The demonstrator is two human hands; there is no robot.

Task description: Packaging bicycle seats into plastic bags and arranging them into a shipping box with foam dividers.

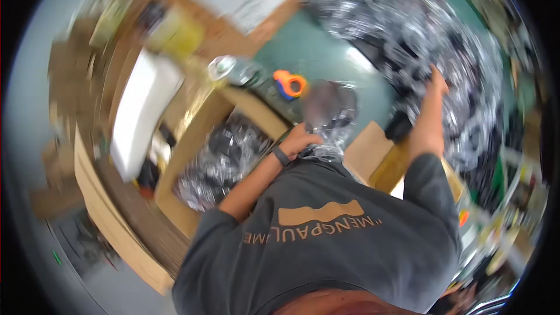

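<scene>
In front of my body, my left hand point(299, 142) grips the near end of a clear plastic bag point(332, 114) with something dark and rounded inside. The contents are too blurred to name. My right hand point(438, 80) is stretched out to the far right, at a large pile of clear plastic bags point(402, 29) holding dark items. Its fingers are partly hidden and smeared, so I cannot tell their hold. Just beyond the left hand's bag, an orange tape dispenser point(291, 84) with a blue part lies on the green table point(309, 41).
To the left, an open cardboard box point(178, 184) contains several bagged dark items. Another open cardboard box point(368, 150) stands close to my right side. A clear roll point(224, 69) lies by the table's left edge, and a white foam block point(143, 111) stands farther left.
</scene>
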